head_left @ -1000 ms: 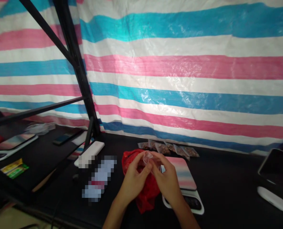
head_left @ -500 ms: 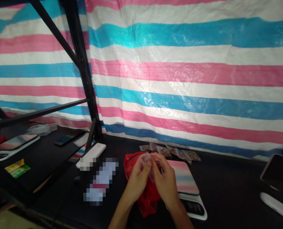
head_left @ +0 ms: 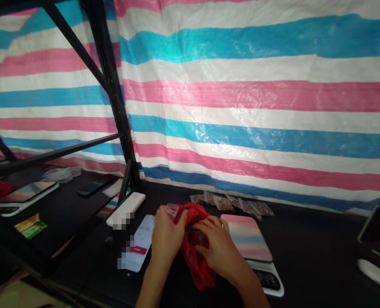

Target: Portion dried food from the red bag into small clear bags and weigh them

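My left hand [head_left: 168,233] is closed around a small clear plastic bag [head_left: 172,208], which sticks out above the fingers. Its thumb lies against the rim of a red plastic bag [head_left: 196,267]. That red bag rests on the black table with its mouth open, and dark contents show inside. At the mouth is my right hand [head_left: 213,246], fingers and thumb apart and curved over the opening; some fingertips are hidden there. Just right of the red bag sits a white kitchen scale [head_left: 247,237] with a pink and blue striped top.
Several filled clear bags [head_left: 231,204] lie in a row behind the scale. A lit phone [head_left: 141,248] and a white oblong object [head_left: 127,208] are at left, beside a black metal frame [head_left: 121,124]. Farther right are a dark-screened device [head_left: 378,233] and a white case [head_left: 377,276].
Both hands were together holding the clear bag above the red bag. Now they are apart: the left keeps the clear bag, and the right has gone down to the red bag's mouth.
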Tool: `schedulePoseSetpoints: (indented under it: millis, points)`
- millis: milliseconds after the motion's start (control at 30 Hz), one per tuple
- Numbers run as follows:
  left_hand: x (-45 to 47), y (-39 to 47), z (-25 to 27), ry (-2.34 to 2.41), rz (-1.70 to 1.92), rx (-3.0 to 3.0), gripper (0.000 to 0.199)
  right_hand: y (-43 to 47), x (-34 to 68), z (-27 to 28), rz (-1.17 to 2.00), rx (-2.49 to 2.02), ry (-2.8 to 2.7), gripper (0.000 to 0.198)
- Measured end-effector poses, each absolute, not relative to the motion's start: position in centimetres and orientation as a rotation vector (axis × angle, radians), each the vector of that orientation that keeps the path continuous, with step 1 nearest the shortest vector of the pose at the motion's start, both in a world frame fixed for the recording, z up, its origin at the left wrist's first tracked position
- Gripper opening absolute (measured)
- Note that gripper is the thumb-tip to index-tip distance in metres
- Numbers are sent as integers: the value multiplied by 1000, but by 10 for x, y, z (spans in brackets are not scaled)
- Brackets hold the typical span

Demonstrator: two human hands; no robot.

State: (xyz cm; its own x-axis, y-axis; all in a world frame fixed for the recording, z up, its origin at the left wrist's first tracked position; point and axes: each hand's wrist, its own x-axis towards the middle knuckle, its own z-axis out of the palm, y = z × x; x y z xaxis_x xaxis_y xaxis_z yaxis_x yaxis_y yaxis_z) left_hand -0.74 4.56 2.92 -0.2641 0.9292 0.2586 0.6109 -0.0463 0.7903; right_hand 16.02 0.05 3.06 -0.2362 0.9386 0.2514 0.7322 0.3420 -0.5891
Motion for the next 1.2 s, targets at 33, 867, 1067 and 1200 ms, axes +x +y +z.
schedulePoseSetpoints:
  millis: [33,867,1067,1200]
  points:
    - [-5,44,25,1939,1116,1688,35,1,163,31,478,-1464,-2053,42]
    - [6,28,40,1495,1293,1723,8,5,174,34,104,-1817,-1866,35]
    - [9,0,41,1800,862,1621,38,12,167,35,0,-1891,-1875,37]
    - [19,2,25,1640,814,1582,23,23,166,35,-4,-1864,-1913,43]
